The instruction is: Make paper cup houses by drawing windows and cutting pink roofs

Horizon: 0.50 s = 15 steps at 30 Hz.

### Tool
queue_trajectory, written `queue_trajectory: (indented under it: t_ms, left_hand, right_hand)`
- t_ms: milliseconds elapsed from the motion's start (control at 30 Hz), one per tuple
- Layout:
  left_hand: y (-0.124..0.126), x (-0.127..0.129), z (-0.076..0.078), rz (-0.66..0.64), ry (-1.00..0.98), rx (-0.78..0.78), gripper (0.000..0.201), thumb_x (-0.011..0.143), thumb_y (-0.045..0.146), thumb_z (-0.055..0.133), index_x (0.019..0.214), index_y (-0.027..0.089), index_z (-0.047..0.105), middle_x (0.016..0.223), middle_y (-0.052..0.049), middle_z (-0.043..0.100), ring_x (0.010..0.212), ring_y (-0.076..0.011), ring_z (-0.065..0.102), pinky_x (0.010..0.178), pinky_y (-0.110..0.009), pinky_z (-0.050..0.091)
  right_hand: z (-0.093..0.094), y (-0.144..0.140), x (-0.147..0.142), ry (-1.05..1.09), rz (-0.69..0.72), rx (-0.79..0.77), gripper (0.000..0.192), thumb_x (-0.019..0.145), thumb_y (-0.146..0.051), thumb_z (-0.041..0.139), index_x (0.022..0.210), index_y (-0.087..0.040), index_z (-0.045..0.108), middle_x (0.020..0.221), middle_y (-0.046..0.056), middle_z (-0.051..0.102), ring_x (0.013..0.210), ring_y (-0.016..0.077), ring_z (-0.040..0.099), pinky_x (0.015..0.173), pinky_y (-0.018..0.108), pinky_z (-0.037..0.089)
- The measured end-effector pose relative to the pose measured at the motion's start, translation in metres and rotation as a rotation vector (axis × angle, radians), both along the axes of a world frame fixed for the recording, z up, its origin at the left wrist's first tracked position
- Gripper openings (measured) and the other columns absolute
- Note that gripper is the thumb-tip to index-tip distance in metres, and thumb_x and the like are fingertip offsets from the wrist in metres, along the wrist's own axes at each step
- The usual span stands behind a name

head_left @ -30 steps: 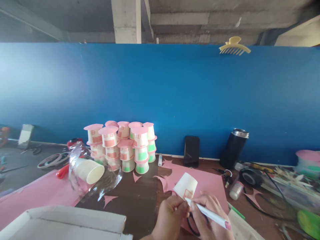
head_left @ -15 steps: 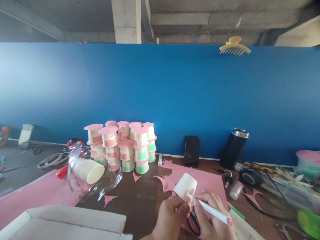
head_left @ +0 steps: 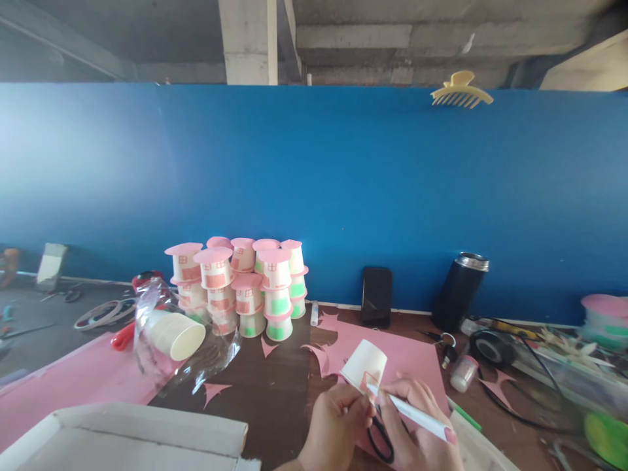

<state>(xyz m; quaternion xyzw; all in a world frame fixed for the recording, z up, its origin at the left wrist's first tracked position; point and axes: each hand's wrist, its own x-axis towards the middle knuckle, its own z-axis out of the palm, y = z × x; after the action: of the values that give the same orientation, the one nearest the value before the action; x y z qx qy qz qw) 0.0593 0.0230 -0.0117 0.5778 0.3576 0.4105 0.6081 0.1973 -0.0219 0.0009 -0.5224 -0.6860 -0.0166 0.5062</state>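
Note:
Between my hands a white paper cup [head_left: 364,362] is tilted, its rim toward me, with a red outline and some colouring near the rim. My left hand [head_left: 335,418] is closed on that rim. A white marker [head_left: 417,417] with a pinkish-red end is pinched in my right hand [head_left: 417,432], its tip against the drawn patch. Pink paper [head_left: 407,347] lies under and behind the cup. Below my hands shows the black handle of scissors [head_left: 381,441], partly hidden. To the left stand stacked cups [head_left: 245,297] with pink paper tops and red or green drawings.
A nested stack of white cups [head_left: 189,340] lies in clear plastic at left, by a white box [head_left: 147,425]. A phone [head_left: 376,297] and a black bottle [head_left: 460,291] stand against the blue partition [head_left: 314,176]. Keys, a small jar [head_left: 463,373] and cables are at right.
The marker and right hand have shifted very slightly at the drawn patch. The cup and left hand stay nearly still.

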Motion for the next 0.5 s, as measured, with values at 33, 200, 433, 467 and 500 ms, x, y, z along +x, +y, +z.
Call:
queue_trajectory:
  t_ms: [33,200,433,467,500]
  left_hand:
    - [-0.0001,-0.0002,0.0008,-0.004,-0.003,0.002,0.032,0.076,0.042,0.059,0.057,0.016,0.055,0.057,0.003,0.043,0.058,-0.0120,0.036,0.056,-0.025,0.027]
    - [-0.0008,-0.0002,0.0022,0.006,-0.004,-0.011,0.031,0.076,0.040,0.059,0.058,0.015,0.056,0.056,0.003,0.044,0.057,-0.0117,0.037,0.055,-0.025,0.028]
    - [0.0016,0.0002,-0.0041,-0.002,-0.005,0.010,0.031,0.077,0.040,0.059,0.059,0.015,0.058,0.057,0.003,0.045,0.057,-0.0115,0.037,0.055,-0.025,0.027]
    - [0.0015,0.0003,-0.0040,0.003,-0.002,0.014,0.031,0.076,0.040,0.059,0.059,0.015,0.058,0.057,0.003,0.045,0.057,-0.0117,0.037,0.055,-0.025,0.028]
    - [0.0013,0.0004,-0.0035,0.009,0.003,0.013,0.031,0.076,0.039,0.059,0.058,0.015,0.058,0.057,0.003,0.045,0.058,-0.0118,0.038,0.055,-0.025,0.028]
  right_hand:
    - [0.0008,-0.0003,-0.0005,-0.007,0.004,0.000,0.008,0.088,-0.024,0.056,0.080,-0.024,0.056,0.069,-0.001,0.059,0.069,0.0183,0.055,0.069,0.032,0.043]
    - [0.0028,-0.0003,-0.0010,-0.010,-0.001,0.005,0.008,0.088,-0.024,0.056,0.080,-0.024,0.056,0.069,-0.002,0.059,0.068,0.0180,0.056,0.071,0.033,0.043]
    - [-0.0013,-0.0004,0.0016,-0.005,-0.004,-0.001,0.007,0.088,-0.023,0.056,0.082,-0.024,0.057,0.070,-0.001,0.060,0.070,0.0185,0.057,0.069,0.032,0.044]
    - [-0.0019,-0.0005,0.0018,-0.010,-0.006,0.001,0.007,0.088,-0.023,0.056,0.082,-0.024,0.057,0.070,-0.001,0.060,0.071,0.0188,0.057,0.069,0.033,0.044]
    - [-0.0022,-0.0006,0.0020,-0.015,-0.008,-0.002,0.006,0.088,-0.024,0.056,0.082,-0.024,0.057,0.071,-0.001,0.061,0.071,0.0192,0.057,0.070,0.033,0.044]
